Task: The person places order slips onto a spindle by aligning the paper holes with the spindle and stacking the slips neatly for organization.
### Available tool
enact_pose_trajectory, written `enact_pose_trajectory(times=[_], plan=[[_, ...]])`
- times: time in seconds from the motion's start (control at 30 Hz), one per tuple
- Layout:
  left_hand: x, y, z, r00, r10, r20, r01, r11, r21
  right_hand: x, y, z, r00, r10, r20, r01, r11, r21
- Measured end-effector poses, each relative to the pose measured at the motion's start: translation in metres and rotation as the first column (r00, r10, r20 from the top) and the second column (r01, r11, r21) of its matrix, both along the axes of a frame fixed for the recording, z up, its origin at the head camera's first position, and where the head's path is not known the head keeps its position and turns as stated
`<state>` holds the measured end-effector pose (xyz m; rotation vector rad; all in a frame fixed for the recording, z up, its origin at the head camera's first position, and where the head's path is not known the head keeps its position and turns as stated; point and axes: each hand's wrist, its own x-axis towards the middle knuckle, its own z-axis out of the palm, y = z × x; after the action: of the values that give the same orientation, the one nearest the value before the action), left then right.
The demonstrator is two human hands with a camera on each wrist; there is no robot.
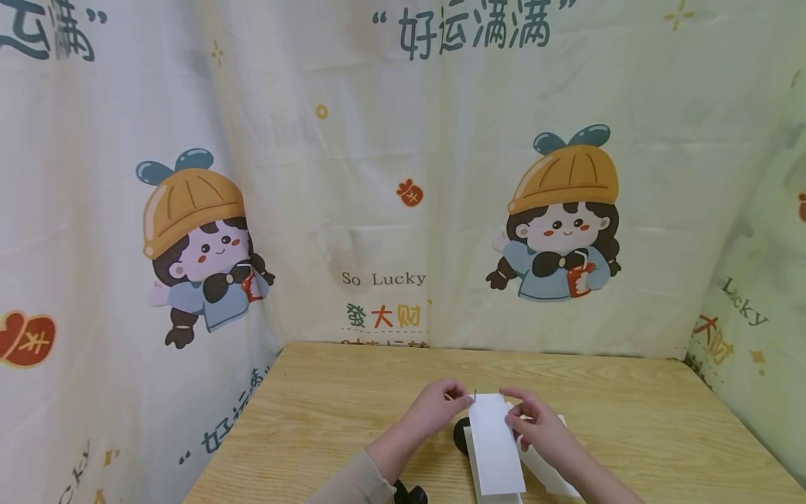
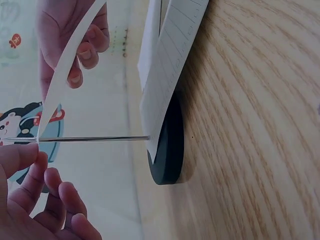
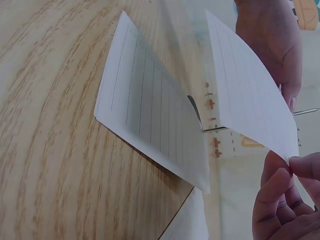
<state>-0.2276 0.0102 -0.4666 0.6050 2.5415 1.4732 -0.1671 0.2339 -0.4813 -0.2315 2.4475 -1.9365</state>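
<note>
A lined white paper slip hangs raised, its top end pierced by a thin metal spike. My left hand pinches the slip's corner right beside the spike, between thumb and forefinger. On the other side, my right hand pinches the slip's edge with thumb and forefinger, other fingers loosely bent. The spike rises from a round black base on the table. Lower down, more lined slips lie stacked and tilted over the base, with the spike standing through them.
Further white paper lies on the wooden table, partly under my right forearm. A black object, cut off by the frame, sits beside my left sleeve. A printed curtain hangs behind the table's far edge.
</note>
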Motion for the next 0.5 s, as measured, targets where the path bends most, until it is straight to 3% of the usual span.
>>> enact_pose_trajectory(times=[0.5], plan=[[0.001, 0.002, -0.006, 0.999, 0.000, -0.046, -0.004, 0.996, -0.088, -0.001, 0.004, -0.016, 0.999, 0.032, 0.020, -0.033, 0.997, 0.067]])
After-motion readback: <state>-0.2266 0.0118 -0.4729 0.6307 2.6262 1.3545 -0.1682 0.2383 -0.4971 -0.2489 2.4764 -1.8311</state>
